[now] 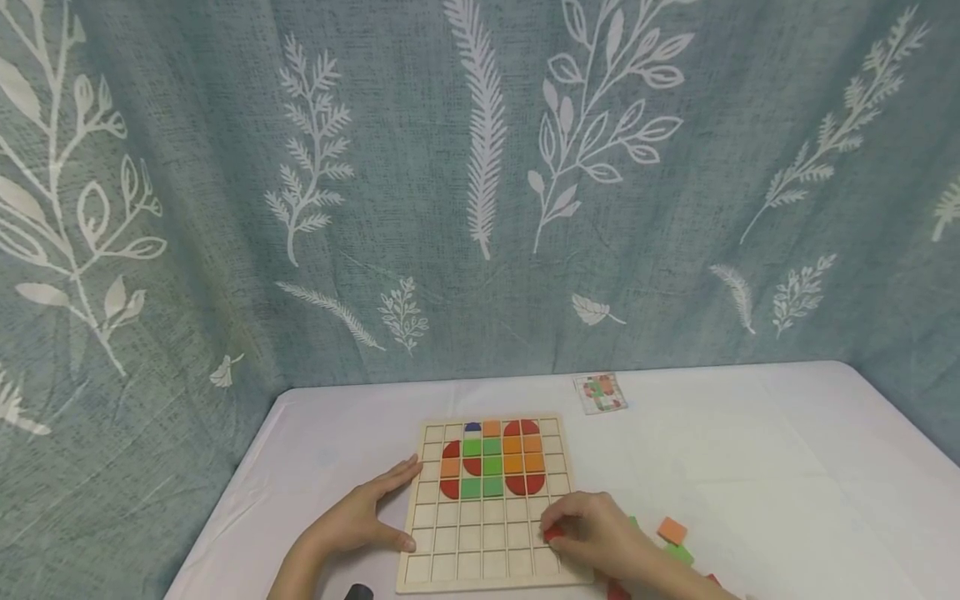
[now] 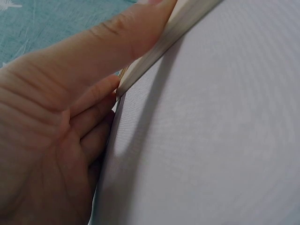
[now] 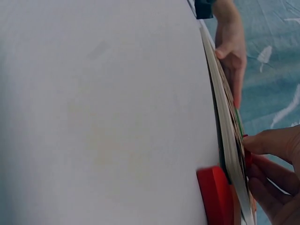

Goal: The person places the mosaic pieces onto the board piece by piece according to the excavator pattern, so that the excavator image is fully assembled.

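Observation:
A pale wooden grid board (image 1: pixel 480 567) lies on the table. Red rounded pieces and orange and green square tiles fill cells in its upper half, with one blue half-round piece (image 1: pixel 472 427) near the top. My left hand (image 1: pixel 360 512) rests along the board's left edge, thumb and fingers spread and fairly straight; the left wrist view shows the thumb against the board's side (image 2: pixel 154 51). Over the lower right cells, my right hand (image 1: pixel 596 533) pinches a red piece (image 1: pixel 553 532) between thumb and fingertips. Seen from the right wrist, that red piece (image 3: pixel 248 157) is close over the board's surface.
Right of the board lie loose pieces: an orange tile (image 1: pixel 672 531), a green tile (image 1: pixel 680 554) and a red piece (image 1: pixel 618 590). A small pattern card (image 1: pixel 600 393) is behind the board. A dark object (image 1: pixel 358 592) shows at the front edge. A leafy curtain (image 1: pixel 420 208) hangs behind.

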A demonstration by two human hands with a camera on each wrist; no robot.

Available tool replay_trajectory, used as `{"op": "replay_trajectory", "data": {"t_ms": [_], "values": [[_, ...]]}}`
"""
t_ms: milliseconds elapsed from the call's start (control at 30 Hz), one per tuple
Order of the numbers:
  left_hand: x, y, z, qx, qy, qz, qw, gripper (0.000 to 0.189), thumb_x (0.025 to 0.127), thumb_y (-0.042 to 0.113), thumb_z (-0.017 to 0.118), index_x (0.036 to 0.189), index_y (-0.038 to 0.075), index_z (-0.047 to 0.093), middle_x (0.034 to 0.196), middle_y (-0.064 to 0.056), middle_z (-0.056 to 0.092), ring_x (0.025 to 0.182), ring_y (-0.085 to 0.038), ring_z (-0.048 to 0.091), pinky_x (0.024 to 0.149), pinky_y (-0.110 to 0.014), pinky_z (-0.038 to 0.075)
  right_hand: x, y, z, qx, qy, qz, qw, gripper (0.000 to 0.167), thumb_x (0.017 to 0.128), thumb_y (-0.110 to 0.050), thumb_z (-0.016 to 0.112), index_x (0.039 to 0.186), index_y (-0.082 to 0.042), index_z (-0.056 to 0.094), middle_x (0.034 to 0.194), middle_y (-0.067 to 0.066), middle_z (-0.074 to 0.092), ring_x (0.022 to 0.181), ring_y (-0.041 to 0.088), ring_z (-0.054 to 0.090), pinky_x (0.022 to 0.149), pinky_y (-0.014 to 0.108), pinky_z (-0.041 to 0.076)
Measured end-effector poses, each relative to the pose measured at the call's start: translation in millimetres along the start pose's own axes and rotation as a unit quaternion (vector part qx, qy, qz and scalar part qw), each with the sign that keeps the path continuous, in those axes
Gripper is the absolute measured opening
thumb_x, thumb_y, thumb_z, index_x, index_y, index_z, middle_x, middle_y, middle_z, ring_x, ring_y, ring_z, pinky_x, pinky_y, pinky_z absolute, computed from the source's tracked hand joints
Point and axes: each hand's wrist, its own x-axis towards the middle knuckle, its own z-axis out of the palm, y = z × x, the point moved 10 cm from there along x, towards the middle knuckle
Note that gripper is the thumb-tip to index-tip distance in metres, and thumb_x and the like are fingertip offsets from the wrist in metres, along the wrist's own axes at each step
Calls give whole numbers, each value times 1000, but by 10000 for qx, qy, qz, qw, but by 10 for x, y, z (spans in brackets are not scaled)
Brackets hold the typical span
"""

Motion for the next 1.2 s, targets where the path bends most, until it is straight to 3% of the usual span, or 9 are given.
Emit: {"op": "replay_trajectory", "data": {"t_ms": [167, 367, 800, 1033, 1200], "values": [[-1, 4, -1, -40, -8, -17, 10000, 101, 55, 35, 84, 141, 10, 38, 151, -12, 25, 137, -40, 17, 108, -60, 16, 24, -29, 23, -244, 134, -47, 9996, 16, 76, -6, 72, 86, -18, 68, 93, -11, 68, 94, 6, 61, 87, 26, 50], [-5, 14, -3, -47, -23, -51, 10000, 101, 55, 35, 84, 141, 10, 38, 151, -12, 25, 137, -41, 18, 107, -61, 16, 41, -23, 82, -123, 204, -60, 9997, 18, 76, -5, 72, 88, -17, 69, 92, -11, 68, 91, 5, 61, 84, 25, 51], [-10, 36, -7, -71, -5, -88, 9999, 101, 55, 35, 84, 141, 8, 38, 150, -14, 26, 137, -41, 18, 107, -60, 17, 52, 24, 98, -502, 120, 327, 9981, 16, 77, -16, 72, 93, -16, 72, 91, -12, 67, 90, 4, 60, 81, 26, 52], [-3, 37, -2, -36, -50, -11, 10000, 101, 56, 36, 84, 141, 6, 37, 150, -15, 25, 137, -41, 18, 107, -60, 17, 11, -60, 165, -645, -238, 202, 9974, 26, 82, -7, 66, 108, -9, 69, 105, 2, 66, 99, 16, 60, 78, 23, 53], [1, 37, 2, -45, -60, 6, 10000, 101, 56, 36, 84, 141, 6, 38, 150, -15, 26, 136, -42, 19, 107, -61, 17, -42, -17, 167, -520, -257, 243, 9980, 31, 83, -13, 67, 114, -14, 66, 115, 4, 63, 109, 23, 56, 86, 30, 52]]}}
